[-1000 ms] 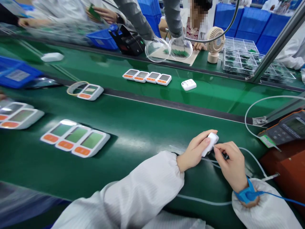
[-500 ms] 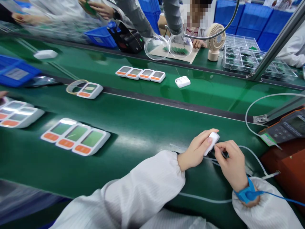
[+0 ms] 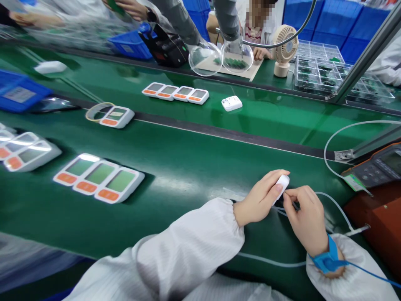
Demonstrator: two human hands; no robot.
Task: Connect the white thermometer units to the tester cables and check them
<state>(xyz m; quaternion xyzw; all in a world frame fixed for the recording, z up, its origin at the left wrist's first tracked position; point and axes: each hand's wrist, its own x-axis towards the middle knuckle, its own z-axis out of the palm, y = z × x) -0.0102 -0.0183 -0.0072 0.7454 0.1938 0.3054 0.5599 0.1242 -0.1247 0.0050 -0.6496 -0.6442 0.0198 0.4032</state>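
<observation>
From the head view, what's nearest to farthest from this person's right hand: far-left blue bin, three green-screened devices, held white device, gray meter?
1. White device: in the left hand, by the right hand.
2. Gray meter: at the right edge.
3. Three green-screened devices: lined up on the left.
4. Blue bin: far left, farther back.

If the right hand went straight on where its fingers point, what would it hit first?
Most likely the white device held in the left hand; the right hand is right beside it, though whether they touch is unclear.
</observation>
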